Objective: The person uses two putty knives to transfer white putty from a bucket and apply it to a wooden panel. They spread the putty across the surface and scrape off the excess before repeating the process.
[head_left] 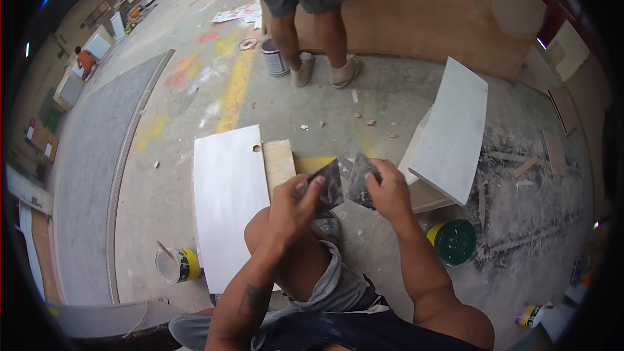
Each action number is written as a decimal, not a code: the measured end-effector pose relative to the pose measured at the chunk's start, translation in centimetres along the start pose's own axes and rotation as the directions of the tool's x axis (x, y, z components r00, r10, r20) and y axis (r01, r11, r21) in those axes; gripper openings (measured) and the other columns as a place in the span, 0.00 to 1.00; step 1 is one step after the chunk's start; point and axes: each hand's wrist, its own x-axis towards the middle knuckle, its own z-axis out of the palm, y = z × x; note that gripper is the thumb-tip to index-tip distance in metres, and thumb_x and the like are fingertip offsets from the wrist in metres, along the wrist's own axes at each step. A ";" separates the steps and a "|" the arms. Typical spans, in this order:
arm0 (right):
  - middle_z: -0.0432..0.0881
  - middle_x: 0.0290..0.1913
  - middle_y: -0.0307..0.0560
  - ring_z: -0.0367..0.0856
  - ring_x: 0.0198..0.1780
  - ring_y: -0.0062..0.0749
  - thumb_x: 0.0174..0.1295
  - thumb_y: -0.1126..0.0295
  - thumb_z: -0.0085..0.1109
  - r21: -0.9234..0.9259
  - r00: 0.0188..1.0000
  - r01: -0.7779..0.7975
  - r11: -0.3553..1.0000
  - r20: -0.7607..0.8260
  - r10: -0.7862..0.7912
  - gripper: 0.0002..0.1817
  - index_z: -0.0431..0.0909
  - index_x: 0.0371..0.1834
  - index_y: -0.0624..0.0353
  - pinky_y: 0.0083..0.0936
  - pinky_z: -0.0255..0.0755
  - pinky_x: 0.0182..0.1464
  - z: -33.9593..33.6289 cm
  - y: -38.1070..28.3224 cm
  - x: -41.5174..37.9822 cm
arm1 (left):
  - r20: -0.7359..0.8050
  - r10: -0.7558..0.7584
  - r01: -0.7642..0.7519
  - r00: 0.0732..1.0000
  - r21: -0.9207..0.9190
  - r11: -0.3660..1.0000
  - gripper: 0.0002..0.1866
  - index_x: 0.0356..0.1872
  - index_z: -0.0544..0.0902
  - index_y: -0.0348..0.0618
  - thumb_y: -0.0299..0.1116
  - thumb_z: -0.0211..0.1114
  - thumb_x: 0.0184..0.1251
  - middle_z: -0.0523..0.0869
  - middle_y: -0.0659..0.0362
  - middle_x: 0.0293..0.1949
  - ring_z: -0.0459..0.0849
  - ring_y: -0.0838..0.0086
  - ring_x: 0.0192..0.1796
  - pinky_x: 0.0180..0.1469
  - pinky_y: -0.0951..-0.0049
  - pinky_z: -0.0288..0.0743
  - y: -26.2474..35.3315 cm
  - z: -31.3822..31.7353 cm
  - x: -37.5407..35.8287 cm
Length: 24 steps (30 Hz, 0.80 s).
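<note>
My left hand (296, 203) pinches a dark, flat, square-cornered piece (330, 185) with pale smears on it. Opposite it, my right hand (389, 190) grips a similar dark flat piece (359, 188), its upper end blurred. The two pieces face each other edge to edge over my raised knee, and what they are made of I cannot tell. Left of my left hand lies a white board (227, 201) with a small round hole near its top corner. Beyond my right hand a white panel (452, 133) stands tilted.
A green-coated bucket (455, 242) stands at my right, and a small tub (177, 265) with a stick at my left. Ahead, a person (318, 32) stands by a paint can (275, 58) and a large brown board (422, 19). A long grey panel (97, 175) lies far left.
</note>
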 end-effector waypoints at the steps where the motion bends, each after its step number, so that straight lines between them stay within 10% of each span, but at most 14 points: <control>1: 0.85 0.47 0.62 0.84 0.49 0.58 0.64 0.71 0.61 0.039 1.000 -0.018 0.999 0.013 0.017 0.16 0.82 0.52 0.66 0.42 0.77 0.54 -0.6 -0.7 0.0 | 0.019 -0.158 0.159 0.987 -0.132 0.978 0.16 0.36 0.88 0.35 0.40 0.65 0.78 0.86 0.61 0.25 0.81 0.76 0.25 0.28 0.71 0.72 -0.3 -0.6 -0.1; 6: 0.84 0.39 0.55 0.84 0.41 0.46 0.62 0.75 0.66 0.155 0.995 0.080 0.985 -0.070 -0.070 0.12 0.84 0.48 0.66 0.35 0.77 0.45 -2.4 -4.4 0.4 | -0.081 -0.166 0.089 0.983 -0.576 0.812 0.21 0.45 0.86 0.35 0.46 0.57 0.84 0.87 0.62 0.35 0.82 0.83 0.32 0.37 0.79 0.78 0.0 -2.1 0.2; 12: 0.80 0.34 0.44 0.78 0.35 0.28 0.59 0.81 0.68 0.206 0.969 0.234 0.950 0.031 -0.245 0.15 0.89 0.50 0.62 0.24 0.72 0.40 -1.6 -7.7 -1.5 | -0.110 -0.129 0.038 0.985 -0.599 0.800 0.22 0.47 0.86 0.34 0.45 0.54 0.85 0.88 0.61 0.36 0.83 0.81 0.36 0.41 0.78 0.78 -0.4 -1.7 -1.0; 16: 0.81 0.36 0.44 0.79 0.36 0.28 0.59 0.81 0.67 0.312 0.952 0.240 0.919 0.107 -0.285 0.14 0.89 0.49 0.61 0.24 0.73 0.40 -0.4 -8.4 -1.6 | 0.104 -0.104 0.142 0.989 -0.860 0.490 0.26 0.64 0.77 0.31 0.46 0.53 0.81 0.87 0.48 0.54 0.88 0.65 0.56 0.64 0.64 0.79 -0.2 -2.7 -1.8; 24: 0.87 0.42 0.49 0.88 0.41 0.44 0.59 0.80 0.68 0.235 0.827 0.487 0.841 0.186 -0.531 0.19 0.86 0.55 0.55 0.35 0.81 0.45 2.5 -9.8 -0.7 | 0.010 -0.083 0.046 0.997 -0.890 0.453 0.36 0.71 0.71 0.33 0.58 0.43 0.82 0.84 0.46 0.61 0.81 0.58 0.66 0.72 0.58 0.69 -0.4 -2.9 -1.8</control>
